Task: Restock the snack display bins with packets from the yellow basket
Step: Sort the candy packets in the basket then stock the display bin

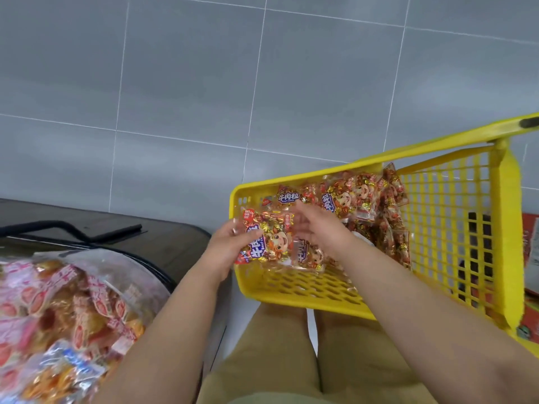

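A yellow basket (297, 293) with lattice walls sits on the grey tiled floor in front of my knees. Several clear snack packets (361, 196) printed in red and gold lie against its far wall. My left hand (226, 247) grips the left end of one such packet (269, 239) at the basket's left rim. My right hand (319, 225) reaches into the basket with its fingers on the same packet's right side, over another packet underneath. A display bin (157, 269) at the lower left holds pink and orange snack packets (67, 310).
The bin stands on a dark stand (122, 225) with black rails at the left. Grey floor tiles (204, 83) fill the upper view. A red box (532, 243) shows behind the basket at the right edge. My legs in tan trousers (280, 360) are below.
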A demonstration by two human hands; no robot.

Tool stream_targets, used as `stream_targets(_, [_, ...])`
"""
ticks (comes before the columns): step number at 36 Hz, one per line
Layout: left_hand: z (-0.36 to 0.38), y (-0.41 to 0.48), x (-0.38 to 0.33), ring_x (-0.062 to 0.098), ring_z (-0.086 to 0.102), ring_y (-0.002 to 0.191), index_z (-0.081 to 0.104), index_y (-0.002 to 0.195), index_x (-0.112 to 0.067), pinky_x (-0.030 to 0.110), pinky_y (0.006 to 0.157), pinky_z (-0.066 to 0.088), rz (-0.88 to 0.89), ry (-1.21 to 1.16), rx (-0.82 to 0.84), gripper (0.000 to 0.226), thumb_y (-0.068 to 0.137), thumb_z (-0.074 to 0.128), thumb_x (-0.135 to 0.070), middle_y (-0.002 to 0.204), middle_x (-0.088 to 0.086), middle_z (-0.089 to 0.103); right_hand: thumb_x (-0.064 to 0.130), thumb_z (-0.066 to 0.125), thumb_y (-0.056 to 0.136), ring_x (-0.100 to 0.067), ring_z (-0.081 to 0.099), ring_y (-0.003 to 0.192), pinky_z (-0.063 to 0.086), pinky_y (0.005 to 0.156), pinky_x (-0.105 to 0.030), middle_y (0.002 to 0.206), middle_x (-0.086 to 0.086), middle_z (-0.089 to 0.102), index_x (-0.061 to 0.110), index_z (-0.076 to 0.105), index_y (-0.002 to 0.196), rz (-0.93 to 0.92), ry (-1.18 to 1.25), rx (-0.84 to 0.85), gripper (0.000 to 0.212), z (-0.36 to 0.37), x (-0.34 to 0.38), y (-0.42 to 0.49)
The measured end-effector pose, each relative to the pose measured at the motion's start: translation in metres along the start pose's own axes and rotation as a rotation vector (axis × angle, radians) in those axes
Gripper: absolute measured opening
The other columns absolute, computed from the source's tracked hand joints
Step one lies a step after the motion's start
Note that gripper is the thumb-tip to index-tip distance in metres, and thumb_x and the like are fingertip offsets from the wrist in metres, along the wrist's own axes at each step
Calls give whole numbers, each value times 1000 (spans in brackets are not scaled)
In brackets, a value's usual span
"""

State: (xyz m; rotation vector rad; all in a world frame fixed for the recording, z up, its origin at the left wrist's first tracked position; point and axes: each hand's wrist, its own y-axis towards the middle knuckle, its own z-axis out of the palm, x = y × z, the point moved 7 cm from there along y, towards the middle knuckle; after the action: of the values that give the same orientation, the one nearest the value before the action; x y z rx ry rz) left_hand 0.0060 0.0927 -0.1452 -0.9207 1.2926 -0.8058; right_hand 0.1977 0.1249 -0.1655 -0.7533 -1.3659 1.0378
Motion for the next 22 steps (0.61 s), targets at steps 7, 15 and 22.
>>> stream_targets(7, [-37, 8, -22, 12, 72, 72, 62, 96, -23, 26, 55, 56, 198, -5, -158, 17, 89, 65, -8, 80, -5, 75, 35, 63, 85, -25, 60, 100, 52, 84, -36, 120, -10, 57, 9, 42, 133, 148, -342, -399, 58, -33, -18, 48])
stream_targets(15, [-32, 19, -16, 20, 73, 87, 58, 107, -26, 33, 67, 59, 141, -97, -82, 24, 89, 66, -11, 101, 4, 73, 36, 68, 83, -32, 48, 124, 41, 98, -37, 140, -10, 47, 12, 33, 142, 166, -447, -385, 73, -29, -30, 64])
stream_targets(22, [-33, 21, -16, 22, 73, 87, 62, 113, -17, 32, 68, 58, 138, -99, -76, 25, 89, 66, -10, 99, 7, 74, 25, 66, 87, -26, 58, 104, 49, 93, -38, 124, -12, 57, 9, 41, 138, 131, -364, -374, 59, -43, -30, 49])
